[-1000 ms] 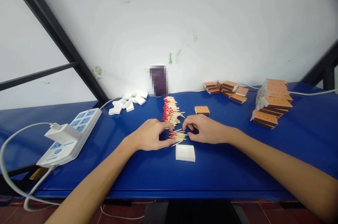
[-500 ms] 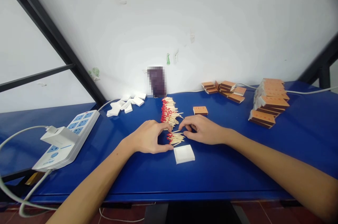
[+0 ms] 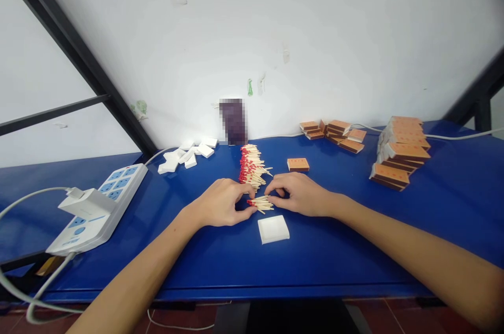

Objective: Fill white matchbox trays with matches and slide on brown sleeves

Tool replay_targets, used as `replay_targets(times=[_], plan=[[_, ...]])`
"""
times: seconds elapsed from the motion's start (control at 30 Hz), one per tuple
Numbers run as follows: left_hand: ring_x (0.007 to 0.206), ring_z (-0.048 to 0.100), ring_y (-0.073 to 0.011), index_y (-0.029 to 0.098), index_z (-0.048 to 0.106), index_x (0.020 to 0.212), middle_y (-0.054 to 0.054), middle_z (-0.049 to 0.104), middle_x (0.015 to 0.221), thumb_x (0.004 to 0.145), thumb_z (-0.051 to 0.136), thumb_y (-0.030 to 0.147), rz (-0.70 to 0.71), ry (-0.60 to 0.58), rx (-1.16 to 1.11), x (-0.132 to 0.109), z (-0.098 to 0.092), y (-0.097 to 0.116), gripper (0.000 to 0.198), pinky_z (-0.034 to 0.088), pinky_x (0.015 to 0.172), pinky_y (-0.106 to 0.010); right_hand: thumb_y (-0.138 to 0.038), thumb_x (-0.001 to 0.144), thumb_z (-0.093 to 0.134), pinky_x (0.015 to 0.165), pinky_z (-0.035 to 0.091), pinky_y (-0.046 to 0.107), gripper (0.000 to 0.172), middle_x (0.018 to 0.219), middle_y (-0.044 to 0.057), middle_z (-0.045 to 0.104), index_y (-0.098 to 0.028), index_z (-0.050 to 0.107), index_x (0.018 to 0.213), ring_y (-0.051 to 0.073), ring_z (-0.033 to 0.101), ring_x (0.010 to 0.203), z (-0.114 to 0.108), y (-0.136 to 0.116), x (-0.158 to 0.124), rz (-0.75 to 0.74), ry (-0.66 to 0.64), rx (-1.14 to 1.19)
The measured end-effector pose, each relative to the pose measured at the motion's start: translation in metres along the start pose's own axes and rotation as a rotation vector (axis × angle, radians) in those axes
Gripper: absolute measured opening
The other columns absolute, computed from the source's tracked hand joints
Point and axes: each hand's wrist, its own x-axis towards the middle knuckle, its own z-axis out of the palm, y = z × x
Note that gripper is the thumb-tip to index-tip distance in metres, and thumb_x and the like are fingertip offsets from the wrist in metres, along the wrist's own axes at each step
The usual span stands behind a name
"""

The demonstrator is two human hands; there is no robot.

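Observation:
A small bunch of red-headed matches (image 3: 264,204) lies on the blue table between my hands. My left hand (image 3: 222,202) pinches its head end between thumb and fingers. At the bare stick ends, my right hand (image 3: 299,195) has its bent index finger and thumb closed in on the matches. Just behind the bunch is a long pile of more matches (image 3: 252,168), heads to the left. In front lies a white tray-like piece (image 3: 273,229), flat on the table.
An orange matchbox (image 3: 298,165) lies behind my right hand. More matchboxes (image 3: 405,153) are stacked at right, others (image 3: 334,133) by the wall. White pieces (image 3: 189,154) are heaped at back left. A power strip (image 3: 98,208) with cables occupies the table's left side.
The small bunch has been squeezed narrower, its spread matches drawn together. My left thumb has moved up toward the fingers, and my right fingertips have come in slightly leftward.

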Motion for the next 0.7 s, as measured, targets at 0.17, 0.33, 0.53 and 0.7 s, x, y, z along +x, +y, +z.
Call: replay_targets(times=[0.17, 0.33, 0.53, 0.7], plan=[[0.050, 0.044, -0.0103, 0.021, 0.064, 0.089, 0.005, 0.053, 0.058, 0.086, 0.062, 0.034, 0.004, 0.006, 0.004, 0.0005, 0.0011, -0.0009, 0.014, 0.028, 0.054, -0.022, -0.030, 0.093, 0.056, 0.059, 0.030, 0.025, 0.019, 0.071, -0.002, 0.056, -0.021, 0.073, 0.092, 0.011, 0.049, 0.064, -0.0012, -0.0014, -0.0009, -0.021, 0.012, 0.005], [0.053, 0.049, -0.0113, 0.021, 0.065, 0.094, 0.004, 0.056, 0.061, 0.087, 0.061, 0.037, 0.003, 0.027, 0.010, 0.0005, 0.0037, -0.0013, 0.018, 0.030, 0.055, -0.022, -0.033, 0.087, 0.062, 0.060, 0.031, 0.025, 0.017, 0.072, -0.002, 0.056, -0.021, 0.072, 0.094, 0.011, 0.049, 0.064, -0.0057, -0.0043, -0.0038, -0.039, -0.022, 0.028], [0.057, 0.054, -0.0121, 0.020, 0.065, 0.096, 0.003, 0.059, 0.064, 0.090, 0.059, 0.041, 0.009, 0.019, 0.015, 0.0020, 0.0065, -0.0002, 0.023, 0.034, 0.058, -0.022, -0.036, 0.082, 0.068, 0.062, 0.033, 0.025, 0.021, 0.075, -0.002, 0.056, -0.021, 0.071, 0.096, 0.012, 0.051, 0.067, -0.0079, -0.0051, -0.0046, -0.042, -0.038, 0.026], [0.056, 0.055, -0.0117, 0.021, 0.066, 0.093, 0.003, 0.058, 0.063, 0.093, 0.056, 0.041, -0.003, 0.018, 0.034, 0.0039, 0.0081, -0.0010, 0.023, 0.033, 0.057, -0.022, -0.034, 0.084, 0.066, 0.060, 0.032, 0.025, 0.018, 0.072, -0.003, 0.055, -0.021, 0.072, 0.095, 0.011, 0.050, 0.065, -0.0093, -0.0046, -0.0039, -0.035, -0.053, 0.051]])
